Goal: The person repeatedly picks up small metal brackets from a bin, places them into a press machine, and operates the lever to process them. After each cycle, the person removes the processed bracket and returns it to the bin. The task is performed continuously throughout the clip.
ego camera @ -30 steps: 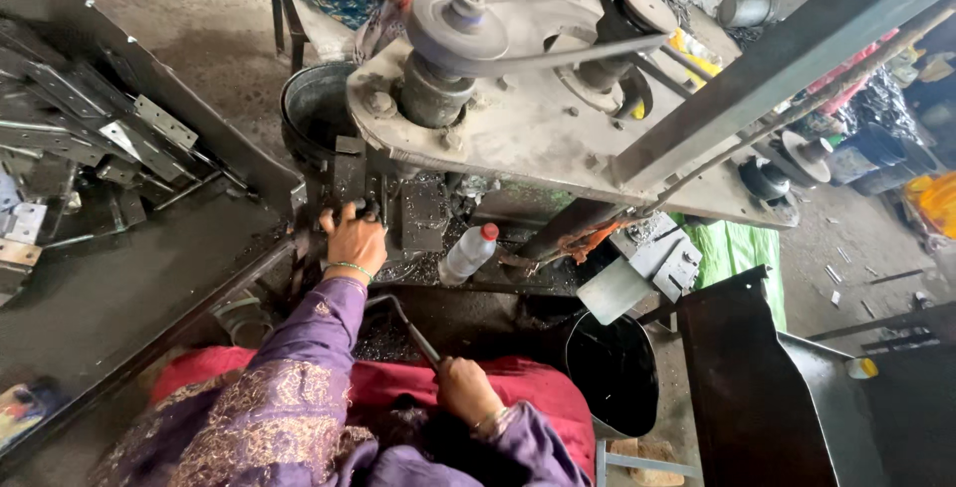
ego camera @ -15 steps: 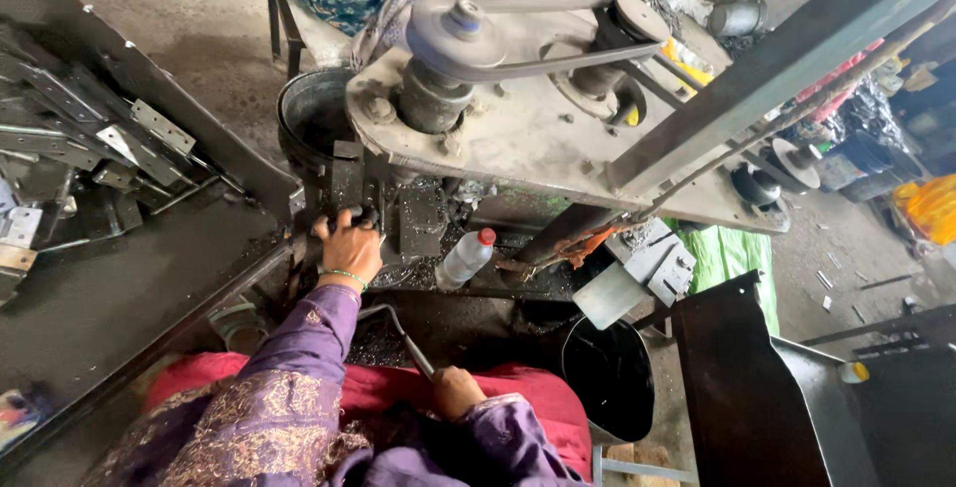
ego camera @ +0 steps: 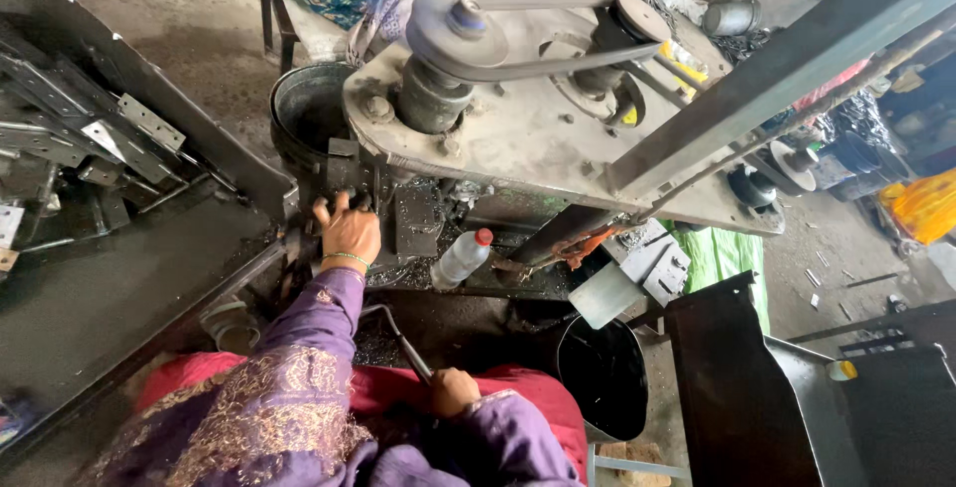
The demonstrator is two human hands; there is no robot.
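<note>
Belt-driven press (ego camera: 518,138) is looming just beyond the fingers, its pulley (ego camera: 458,34) on top. Left hand (ego camera: 349,231) is pressing into the die area (ego camera: 344,183), fingers curled over a dark part there; cannot tell if gripping. Right hand (ego camera: 453,390) is closing its fingers around a bent metal lever (ego camera: 398,338) at the lap. Stamped brackets (ego camera: 119,138) are lying piled well left of the fingers; black bucket (ego camera: 597,372) and plastic bottle (ego camera: 461,258) are sitting right of them. Gritty concrete floor (ego camera: 179,9).

In front of me a dark, grimy counter (ego camera: 518,283) sits under the machine. A clear plastic bottle with a red cap (ego camera: 461,258) lies tilted on it among metal shavings (ego camera: 438,193). My left hand (ego camera: 349,231) rests at its left end.
</note>
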